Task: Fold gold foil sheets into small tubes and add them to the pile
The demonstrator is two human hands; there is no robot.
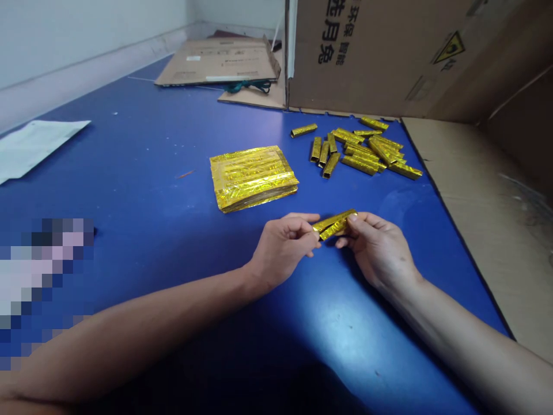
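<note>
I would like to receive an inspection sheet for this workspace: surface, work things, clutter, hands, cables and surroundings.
Surface: blue tabletop, with small specks and a bright glare patch near the person.
Work things: gold foil piece between the hands; gold foil stack lying flat; folded gold pieces loosely grouped toward the far right.
Clutter: white sheet at the left; thin reddish sliver.
Hands: left hand and right hand each pinch one end of the foil piece.
Cables: nothing seen for certain; a teal ribbon or cord lies by the flattened cardboard.
Surroundings: printed cardboard panel standing behind the folded pieces; pale wall at back left.
</note>
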